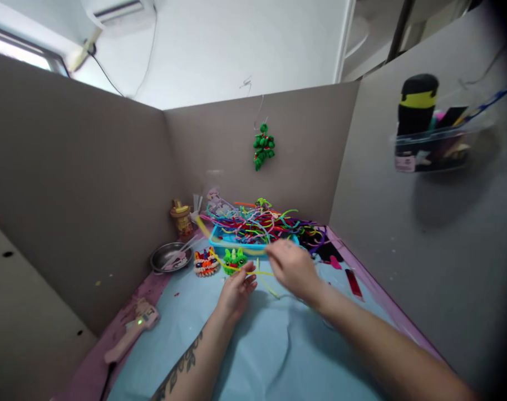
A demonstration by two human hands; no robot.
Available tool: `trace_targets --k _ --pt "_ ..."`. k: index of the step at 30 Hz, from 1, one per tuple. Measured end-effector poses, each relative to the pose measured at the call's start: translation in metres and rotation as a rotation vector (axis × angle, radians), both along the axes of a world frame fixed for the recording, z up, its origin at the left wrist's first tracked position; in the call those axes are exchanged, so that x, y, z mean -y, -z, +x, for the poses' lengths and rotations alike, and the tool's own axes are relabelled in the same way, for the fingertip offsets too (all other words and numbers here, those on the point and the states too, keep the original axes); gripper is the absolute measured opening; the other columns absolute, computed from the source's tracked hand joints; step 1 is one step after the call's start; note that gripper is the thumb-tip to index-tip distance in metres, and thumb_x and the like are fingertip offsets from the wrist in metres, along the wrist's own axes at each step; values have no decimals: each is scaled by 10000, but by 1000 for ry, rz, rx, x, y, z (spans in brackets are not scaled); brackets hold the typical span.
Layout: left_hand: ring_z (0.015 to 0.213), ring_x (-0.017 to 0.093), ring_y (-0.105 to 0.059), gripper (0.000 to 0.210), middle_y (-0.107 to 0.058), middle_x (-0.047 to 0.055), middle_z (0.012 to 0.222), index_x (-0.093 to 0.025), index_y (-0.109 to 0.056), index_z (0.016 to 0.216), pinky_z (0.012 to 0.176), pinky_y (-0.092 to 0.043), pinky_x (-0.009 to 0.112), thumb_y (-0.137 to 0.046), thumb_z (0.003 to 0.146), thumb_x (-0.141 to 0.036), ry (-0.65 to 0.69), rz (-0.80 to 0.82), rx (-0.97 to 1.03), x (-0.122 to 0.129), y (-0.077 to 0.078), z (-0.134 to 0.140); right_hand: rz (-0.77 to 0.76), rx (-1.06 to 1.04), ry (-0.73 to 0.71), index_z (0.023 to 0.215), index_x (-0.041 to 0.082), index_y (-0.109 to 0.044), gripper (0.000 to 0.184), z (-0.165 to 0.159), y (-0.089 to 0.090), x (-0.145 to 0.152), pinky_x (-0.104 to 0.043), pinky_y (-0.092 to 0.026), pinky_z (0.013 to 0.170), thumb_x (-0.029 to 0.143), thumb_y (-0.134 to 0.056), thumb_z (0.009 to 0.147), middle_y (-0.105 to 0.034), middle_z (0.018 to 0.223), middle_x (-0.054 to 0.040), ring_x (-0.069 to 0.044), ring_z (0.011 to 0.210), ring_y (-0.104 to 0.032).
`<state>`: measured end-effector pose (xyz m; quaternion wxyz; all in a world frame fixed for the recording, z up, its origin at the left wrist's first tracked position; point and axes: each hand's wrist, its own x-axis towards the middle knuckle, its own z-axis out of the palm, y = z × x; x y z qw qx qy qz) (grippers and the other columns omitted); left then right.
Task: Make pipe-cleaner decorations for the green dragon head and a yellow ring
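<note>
My right hand (294, 268) is closed in a pinch on one end of a yellow pipe cleaner (220, 240). That pipe cleaner stretches left and up from my fingers and is blurred along its length. Lower and to the left, my left hand (236, 292) has its fingers curled around a second thin yellow pipe cleaner (264, 273), which crosses at the fingertips. Just behind my left hand sits a green pipe-cleaner animal head (235, 259). Beside it stands an orange, white and blue one (206, 263). A short yellow-green piece (270, 287) lies between my hands.
A blue tray (215, 243) heaped with coloured pipe cleaners stands at the back. A metal bowl (157, 260) and a brown-lidded jar (181, 217) are left of it. A pink glue gun (130, 334) with a green light lies front left. Grey partitions (220, 145) enclose the table.
</note>
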<state>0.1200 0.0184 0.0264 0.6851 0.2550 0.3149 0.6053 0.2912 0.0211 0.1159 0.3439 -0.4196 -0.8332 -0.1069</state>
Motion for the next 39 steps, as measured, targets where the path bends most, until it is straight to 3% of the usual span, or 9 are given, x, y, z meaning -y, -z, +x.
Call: trace_targets --k 3,5,9,12,20,26,29,34,39 --pt "708 85 -585 220 -625 57 999 -175 -647 964 616 -468 187 -614 746 -155 -8 36 71 -3 3 -8 -138 11 -141 903 202 -624 244 -15 52 3 -296 -427 716 142 -396 838 -629 810 -79 -203 808 -555" --pt "677 73 -568 226 -626 51 987 -181 -641 972 594 -449 180 -594 754 -141 -14 49 88 -6 4 -11 -210 -89 -146 898 207 -616 233 -14 72 0 -297 -435 725 143 -399 842 -634 818 -64 -197 813 -566" --pt "688 89 -562 197 -628 70 970 -155 -636 961 567 -423 183 -568 781 -197 -29 15 79 -9 7 -9 -304 -277 -138 922 205 -599 213 -4 86 -10 -297 -444 753 162 -407 841 -634 895 -54 -187 840 -580" --pt "670 81 -544 231 -617 83 1025 -151 -618 1001 527 -394 172 -569 792 -236 -19 3 61 -11 11 -6 -357 -257 -124 910 198 -608 211 1 92 -17 -293 -441 760 165 -415 832 -633 902 -54 -184 842 -581" --pt "615 73 -510 92 -600 37 810 -130 -579 769 546 -417 177 -608 774 -217 -30 70 78 -14 15 -7 -316 -19 -27 929 190 -642 220 5 92 -20 -323 -386 828 222 -436 858 -638 951 -76 -212 932 -520" --pt "649 78 -538 98 -610 51 866 -137 -586 826 615 -457 194 -622 767 -207 88 72 33 -4 6 -2 -397 163 -48 1131 202 -550 291 -8 82 -4 -300 -358 792 253 -398 888 -649 995 -81 -200 928 -549" --pt "646 75 -541 112 -616 56 886 -132 -591 846 578 -445 181 -624 765 -201 73 94 31 -6 4 -9 -490 211 6 1012 210 -575 267 -5 79 -8 -243 -340 631 284 -340 909 -661 878 -53 -172 786 -583" --pt "598 60 -526 59 -621 26 759 -128 -571 776 555 -429 164 -610 772 -172 -144 93 36 -19 4 -28 -599 358 19 819 203 -603 217 19 75 -32 -225 -278 540 272 -401 861 -657 792 -47 -166 711 -577" --pt "609 71 -549 149 -647 56 872 -141 -583 925 507 -417 165 -589 792 -208 -101 71 -5 -21 6 -27 -704 443 -76 739 183 -631 234 28 78 -36 -230 -278 505 258 -424 819 -643 691 -51 -155 603 -546"
